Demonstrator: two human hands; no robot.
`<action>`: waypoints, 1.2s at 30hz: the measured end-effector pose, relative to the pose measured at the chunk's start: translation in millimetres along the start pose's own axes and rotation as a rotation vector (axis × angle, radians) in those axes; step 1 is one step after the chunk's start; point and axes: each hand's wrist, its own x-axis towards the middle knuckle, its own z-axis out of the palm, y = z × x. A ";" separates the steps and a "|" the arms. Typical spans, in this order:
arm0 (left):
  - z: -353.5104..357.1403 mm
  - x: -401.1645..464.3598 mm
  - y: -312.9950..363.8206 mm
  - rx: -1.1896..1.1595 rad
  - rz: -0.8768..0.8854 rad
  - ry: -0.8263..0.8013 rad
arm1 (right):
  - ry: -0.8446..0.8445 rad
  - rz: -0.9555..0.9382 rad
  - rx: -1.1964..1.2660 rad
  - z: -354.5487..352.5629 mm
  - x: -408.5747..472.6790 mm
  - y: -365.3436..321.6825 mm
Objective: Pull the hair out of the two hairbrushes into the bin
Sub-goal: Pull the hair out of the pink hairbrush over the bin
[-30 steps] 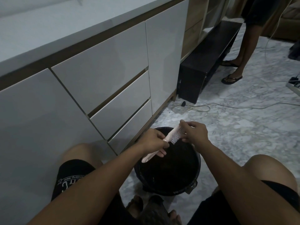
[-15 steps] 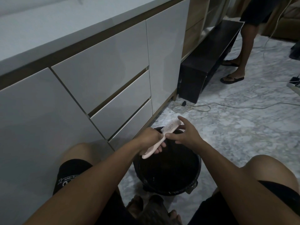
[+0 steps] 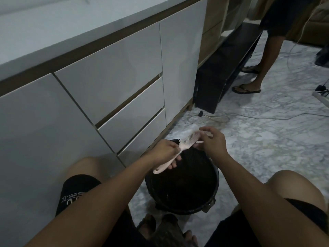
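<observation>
The left hand (image 3: 164,151) has its grip curled tight round the handle of a pale pink hairbrush (image 3: 179,148), holding it slanted over the far rim of a black bin (image 3: 216,177) that stands on the marble floor (image 3: 267,139) between the person's knees. The right hand (image 3: 212,140) meets the brush at its head end, fingers bent and pinching narrowly at the bristles; whether any hair sits between those fingertips cannot be made out. The tip of the brush is hidden behind the right hand, and part of the handle is covered by the left fingers, with only the butt end poking out below. The bin's inside is too dark to read. Only 1 hairbrush is in view. A white cabinet (image 3: 106,86) with 3 drawers runs along the left, and a second person's legs (image 3: 263,68) in flip-flops are cut off at the top edge. Compared with 0.5 s ago, the right hand has moved from the middle of the bristles out toward the tip, and the brush sits at much the same slant.
</observation>
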 end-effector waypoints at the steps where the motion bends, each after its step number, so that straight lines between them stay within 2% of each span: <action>1: 0.9 0.2 -0.1 0.023 0.020 0.016 | -0.022 -0.001 -0.017 1.3 -0.7 -0.2; 6: 4.2 -0.4 -1.5 0.146 0.104 0.087 | -0.151 -0.022 -0.168 5.2 -5.4 3.6; 14: 7.8 2.6 -5.4 0.176 0.077 0.082 | 0.034 -0.051 -0.156 4.1 1.2 4.8; 22: 3.0 -5.2 -3.4 0.331 0.053 0.148 | 0.196 -0.058 -0.424 -5.7 10.5 14.9; 24: 0.2 -6.4 -2.4 0.352 0.057 0.172 | 0.167 -0.048 -0.440 -5.9 8.7 11.1; 29: -3.2 -11.5 3.7 0.392 0.082 0.207 | -0.060 -0.098 -0.338 6.0 -4.2 4.4; 33: -4.0 -13.6 4.0 0.431 0.099 0.238 | 0.024 -0.186 -0.379 7.2 -6.3 3.8; 36: -3.8 -14.9 3.6 0.442 0.101 0.252 | 0.009 -0.146 -0.330 6.9 -5.4 3.1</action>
